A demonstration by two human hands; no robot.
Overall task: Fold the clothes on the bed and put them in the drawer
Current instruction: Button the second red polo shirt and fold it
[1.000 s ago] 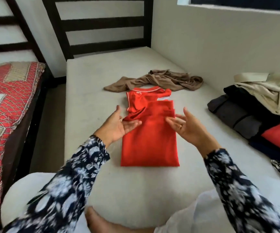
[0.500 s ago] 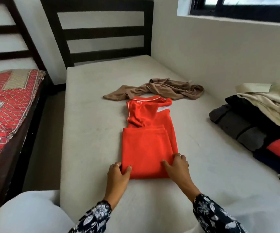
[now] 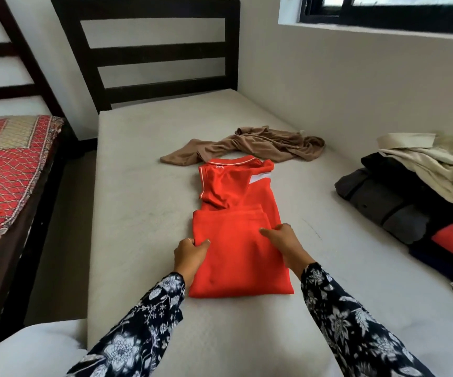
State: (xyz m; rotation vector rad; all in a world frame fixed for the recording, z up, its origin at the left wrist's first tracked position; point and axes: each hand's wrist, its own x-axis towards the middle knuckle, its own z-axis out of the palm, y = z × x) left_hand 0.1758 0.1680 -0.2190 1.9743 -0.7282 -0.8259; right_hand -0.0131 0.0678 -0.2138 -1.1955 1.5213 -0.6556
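A red shirt (image 3: 236, 254) lies lengthwise on the pale mattress (image 3: 138, 213), its lower part folded up over its body and the collar pointing away from me. My left hand (image 3: 190, 254) grips the left edge of the folded layer, thumb on top. At the right edge, my right hand (image 3: 285, 243) holds the cloth with its thumb laid on the fabric and its fingers curled round the side. A crumpled brown garment (image 3: 260, 145) lies just beyond the collar. No drawer is in view.
A heap of dark, red and cream clothes (image 3: 383, 200) sits against the wall on the right. The dark headboard (image 3: 149, 50) stands at the far end. A second bed with a red quilt (image 3: 8, 164) is on the left, across a narrow floor gap (image 3: 62, 227).
Both hands went from the middle of the shirt to its near edge, then slid forward along its two sides to the middle. The view has tilted upward.
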